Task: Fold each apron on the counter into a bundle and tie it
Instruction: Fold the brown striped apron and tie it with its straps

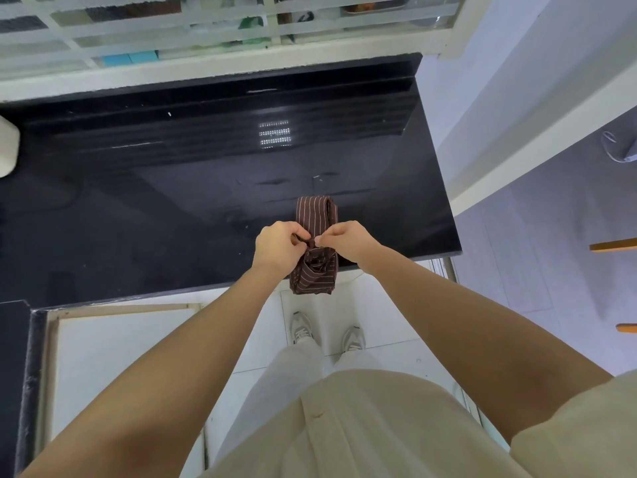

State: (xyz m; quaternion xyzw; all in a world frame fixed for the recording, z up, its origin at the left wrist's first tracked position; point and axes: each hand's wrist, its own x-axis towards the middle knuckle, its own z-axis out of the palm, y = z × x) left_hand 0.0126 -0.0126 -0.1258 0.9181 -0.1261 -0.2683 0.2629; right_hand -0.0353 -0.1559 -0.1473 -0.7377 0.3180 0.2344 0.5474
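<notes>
A brown apron with thin white stripes [315, 212] is rolled into a long bundle, lying across the front edge of the black counter [172, 188] with its near end hanging over. My left hand [277, 246] and my right hand [348, 238] meet over the middle of the bundle. Each pinches an end of the apron's brown strap [312, 242] where it crosses on top. The near end of the bundle shows the rolled layers of cloth.
A white barred window [206, 32] runs behind the counter. A white object [7, 150] sits at the counter's left edge. The counter ends at the right beside a white wall [517, 98]. White floor tiles and my shoes [327, 334] lie below.
</notes>
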